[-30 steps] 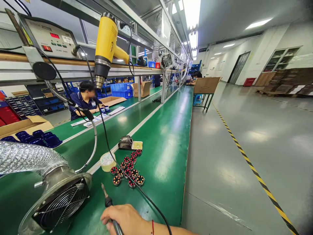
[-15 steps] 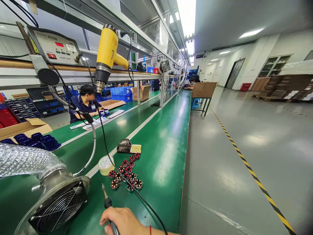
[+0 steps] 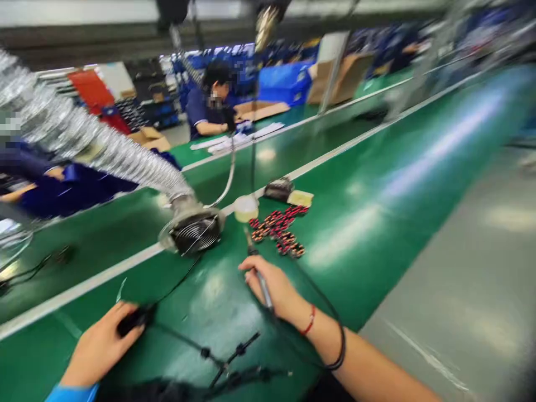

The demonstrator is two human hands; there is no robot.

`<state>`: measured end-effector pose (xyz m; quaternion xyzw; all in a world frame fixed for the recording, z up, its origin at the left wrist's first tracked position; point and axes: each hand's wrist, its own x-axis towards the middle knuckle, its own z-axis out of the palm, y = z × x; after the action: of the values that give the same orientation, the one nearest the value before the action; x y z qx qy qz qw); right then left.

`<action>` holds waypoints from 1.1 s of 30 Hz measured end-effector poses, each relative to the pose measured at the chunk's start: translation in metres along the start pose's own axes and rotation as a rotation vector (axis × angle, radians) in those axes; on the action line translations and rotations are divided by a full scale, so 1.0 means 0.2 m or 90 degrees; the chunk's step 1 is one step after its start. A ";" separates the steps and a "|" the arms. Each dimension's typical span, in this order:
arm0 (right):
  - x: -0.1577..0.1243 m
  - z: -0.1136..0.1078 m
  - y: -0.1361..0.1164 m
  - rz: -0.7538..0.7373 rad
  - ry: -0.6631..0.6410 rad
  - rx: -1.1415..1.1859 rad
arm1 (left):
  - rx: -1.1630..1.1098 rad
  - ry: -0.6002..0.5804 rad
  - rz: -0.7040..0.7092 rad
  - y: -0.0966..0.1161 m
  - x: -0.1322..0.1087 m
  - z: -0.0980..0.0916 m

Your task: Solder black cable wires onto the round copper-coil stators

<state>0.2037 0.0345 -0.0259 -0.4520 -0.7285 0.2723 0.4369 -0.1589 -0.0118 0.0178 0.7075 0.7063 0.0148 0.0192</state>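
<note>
My right hand (image 3: 274, 290) is closed round a soldering iron (image 3: 256, 267), whose tip points up the green bench (image 3: 377, 184) toward a cluster of small round red and black coil parts (image 3: 278, 226). My left hand (image 3: 100, 346) rests on the bench at the lower left, fingers closed on a small black object (image 3: 134, 319) with thin black wires (image 3: 218, 357) trailing from it. The picture is blurred by motion.
A round fume-extractor fan (image 3: 195, 231) on a silver flexible duct (image 3: 84, 139) sits left of the parts. A tape roll (image 3: 246, 207) and a dark iron stand with a yellow sponge (image 3: 288, 192) lie behind them. A seated person (image 3: 209, 106) works across the belt. Grey floor (image 3: 469, 268) lies right.
The view has swung down and left, bringing my left hand and the black wired object into sight. My right hand still grips the soldering iron.
</note>
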 end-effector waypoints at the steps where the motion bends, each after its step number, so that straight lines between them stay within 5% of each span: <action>1: 0.00 0.00 0.01 0.016 -0.012 0.020 | -0.018 -0.052 -0.006 -0.01 -0.04 0.00; 5: -0.01 -0.01 0.01 0.042 -0.050 0.048 | -0.062 -0.102 -0.013 0.00 -0.07 -0.03; 9: -0.02 -0.02 0.00 0.034 -0.028 0.023 | -0.109 -0.063 -0.020 0.03 -0.10 -0.14; 14: -0.02 -0.02 0.00 0.028 -0.013 0.017 | -0.131 -0.048 0.025 0.18 -0.16 -0.25; 21: -0.03 -0.04 -0.02 0.019 -0.011 0.035 | 0.021 -0.284 0.248 0.47 -0.18 -0.14; 28: -0.03 -0.05 -0.04 0.015 -0.007 0.041 | 0.035 -0.315 0.311 0.59 -0.08 -0.07; 33: -0.04 -0.06 -0.04 0.008 -0.014 0.043 | -0.039 -0.208 0.242 0.61 0.04 -0.05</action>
<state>0.2122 0.0242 -0.0170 -0.4384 -0.7211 0.3042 0.4419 -0.0374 -0.0048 0.0339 0.8197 0.5475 -0.0750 0.1509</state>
